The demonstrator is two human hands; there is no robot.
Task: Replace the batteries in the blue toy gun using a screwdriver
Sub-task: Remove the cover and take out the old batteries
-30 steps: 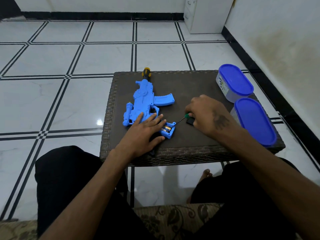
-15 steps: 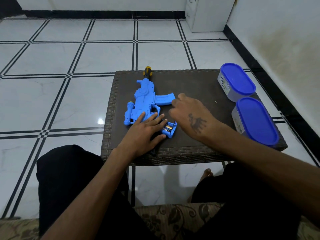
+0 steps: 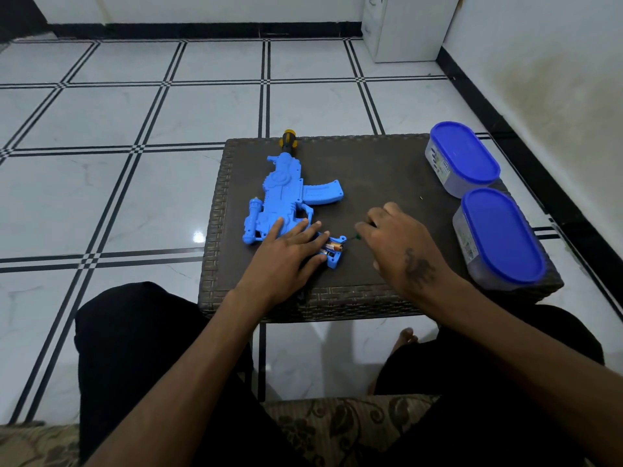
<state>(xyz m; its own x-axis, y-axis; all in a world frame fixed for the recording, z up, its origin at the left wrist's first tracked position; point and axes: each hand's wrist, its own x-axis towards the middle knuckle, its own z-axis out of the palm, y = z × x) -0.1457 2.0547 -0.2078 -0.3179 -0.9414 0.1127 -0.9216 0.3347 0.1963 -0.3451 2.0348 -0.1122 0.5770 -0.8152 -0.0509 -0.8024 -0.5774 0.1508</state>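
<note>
Battery compartment (image 3: 332, 250) open at frame centre, cells exposed: left hand (image 3: 286, 261) spread flat pinning the toy gun (image 3: 286, 193); right hand (image 3: 397, 251), grip indeterminate, should next extract them.

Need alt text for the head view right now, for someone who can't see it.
A left hand rests flat on a blue toy gun whose open compartment shows batteries, while the right hand hovers beside it. Two blue-lidded containers sit at the table's right edge.
</note>
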